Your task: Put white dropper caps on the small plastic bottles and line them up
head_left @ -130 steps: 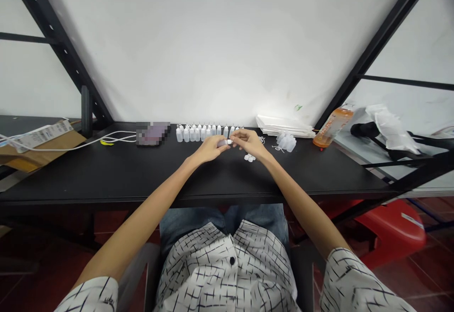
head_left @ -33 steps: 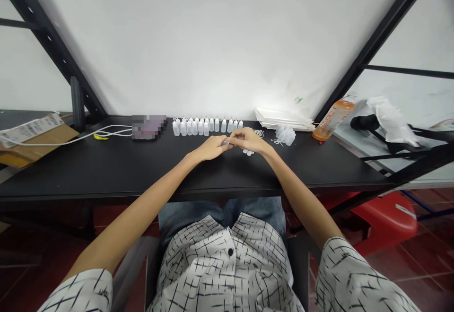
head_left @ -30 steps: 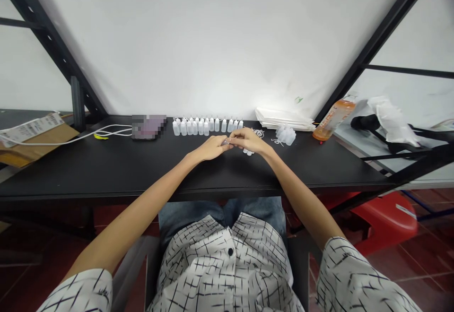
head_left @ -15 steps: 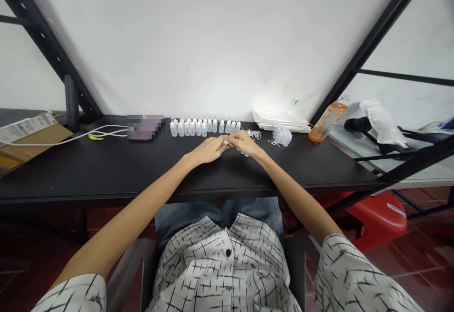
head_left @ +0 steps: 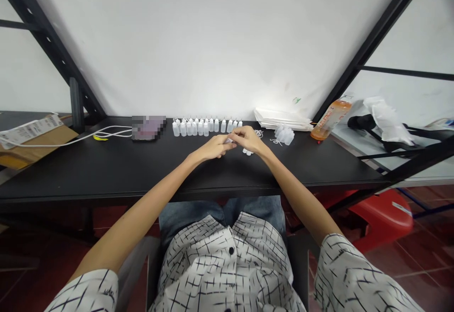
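My left hand (head_left: pixel 216 147) and my right hand (head_left: pixel 247 138) meet over the middle of the black table (head_left: pixel 142 170). Between their fingertips is a small whitish bottle (head_left: pixel 230 140), mostly covered; both hands pinch it. Behind them, several small white bottles with thin tips (head_left: pixel 193 127) stand in rows near the wall. Just right of my right hand lie small white curled pieces (head_left: pixel 259 134). A few white pieces (head_left: pixel 248 151) lie below my right wrist. Farther right is a cluster of clear-white bottles (head_left: pixel 284 135) without visible tips.
A stack of white sheets (head_left: pixel 282 119) lies against the wall, beside a leaning orange bottle (head_left: pixel 331 119). At left are a blurred-out flat object (head_left: pixel 147 128), a white cable (head_left: pixel 81 138) and a cardboard package (head_left: pixel 35 137). Black frame posts flank the table.
The view has shifted slightly. My left hand's fingers have curled a little more, and both hands stay together around the small bottle.
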Demonstrator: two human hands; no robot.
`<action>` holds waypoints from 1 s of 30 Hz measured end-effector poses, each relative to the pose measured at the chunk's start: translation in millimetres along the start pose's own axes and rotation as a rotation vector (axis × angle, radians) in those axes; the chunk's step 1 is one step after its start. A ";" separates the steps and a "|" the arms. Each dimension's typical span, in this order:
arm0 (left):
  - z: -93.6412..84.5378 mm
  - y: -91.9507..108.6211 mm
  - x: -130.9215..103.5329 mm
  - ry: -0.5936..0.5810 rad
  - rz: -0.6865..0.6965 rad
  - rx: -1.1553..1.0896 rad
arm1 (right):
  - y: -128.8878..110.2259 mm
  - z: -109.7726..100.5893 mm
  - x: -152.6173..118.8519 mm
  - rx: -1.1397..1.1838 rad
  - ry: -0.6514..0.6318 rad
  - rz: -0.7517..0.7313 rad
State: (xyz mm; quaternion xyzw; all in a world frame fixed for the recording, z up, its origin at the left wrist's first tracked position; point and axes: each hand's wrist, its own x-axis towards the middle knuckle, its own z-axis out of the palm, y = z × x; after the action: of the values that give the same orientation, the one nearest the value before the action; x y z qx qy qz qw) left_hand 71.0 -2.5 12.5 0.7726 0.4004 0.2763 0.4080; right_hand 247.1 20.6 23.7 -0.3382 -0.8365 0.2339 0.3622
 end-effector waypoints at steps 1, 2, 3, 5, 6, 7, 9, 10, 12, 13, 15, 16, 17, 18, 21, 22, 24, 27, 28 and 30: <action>-0.9 0.6 -0.2 0.002 -0.002 0.041 | 0.5 -0.1 0.2 -0.017 -0.016 -0.007; -1.9 1.0 -0.3 0.000 -0.004 0.091 | 0.9 0.0 0.4 -0.032 -0.038 -0.009; -2.9 1.1 -0.3 -0.002 -0.005 0.144 | 1.4 0.3 0.5 -0.041 -0.058 -0.006; -4.6 0.7 0.0 0.000 0.008 0.248 | 2.0 1.7 0.4 -0.044 -0.082 0.012; -5.2 0.2 0.3 0.009 0.021 0.294 | 2.1 2.7 0.2 -0.043 -0.083 0.024; -5.5 -0.3 0.7 0.023 0.038 0.333 | 2.1 3.7 0.1 -0.042 -0.078 0.035; -5.4 -1.1 1.2 0.057 0.069 0.364 | 1.4 5.8 -0.2 -0.037 -0.062 0.056; -5.1 -1.1 1.1 0.068 0.076 0.342 | 0.9 6.6 -0.4 -0.024 -0.053 0.062; -4.7 -0.2 0.5 0.073 0.069 0.202 | -0.4 7.3 -0.7 0.043 -0.003 0.074; -4.8 0.8 -0.1 0.068 0.061 0.091 | -0.9 7.0 -0.9 0.098 0.036 0.086; -6.2 3.4 -1.6 0.063 0.052 -0.170 | -1.4 5.4 -1.1 0.213 0.119 0.119; -7.5 4.9 -2.3 0.069 0.051 -0.298 | -1.4 4.3 -1.3 0.260 0.152 0.132; -9.1 6.3 -2.9 0.077 0.054 -0.414 | -1.3 3.1 -1.4 0.296 0.170 0.139; -10.9 7.6 -3.4 0.082 0.060 -0.512 | -1.4 2.2 -1.7 0.317 0.174 0.138; -15.3 10.0 -3.9 0.078 0.064 -0.680 | -3.1 1.6 -2.8 0.339 0.141 0.106; -16.1 10.2 -3.8 0.075 0.056 -0.699 | -4.5 2.2 -3.3 0.339 0.127 0.096; -16.4 10.2 -3.3 0.076 0.029 -0.701 | -8.0 3.7 -4.4 0.334 0.107 0.082; -15.6 8.7 -2.0 0.086 -0.008 -0.673 | -13.6 5.4 -6.2 0.310 0.090 0.071; -15.3 7.8 -1.5 0.090 -0.018 -0.666 | -15.1 5.9 -6.7 0.298 0.085 0.067; -14.7 5.2 -0.3 0.110 -0.036 -0.654 | -16.9 7.4 -7.3 0.283 0.075 0.060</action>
State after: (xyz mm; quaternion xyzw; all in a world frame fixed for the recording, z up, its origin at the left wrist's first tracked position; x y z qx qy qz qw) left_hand 61.8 1.5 24.5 0.5773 0.3255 0.4243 0.6171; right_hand 238.5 3.0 26.6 -0.3172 -0.7707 0.3472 0.4300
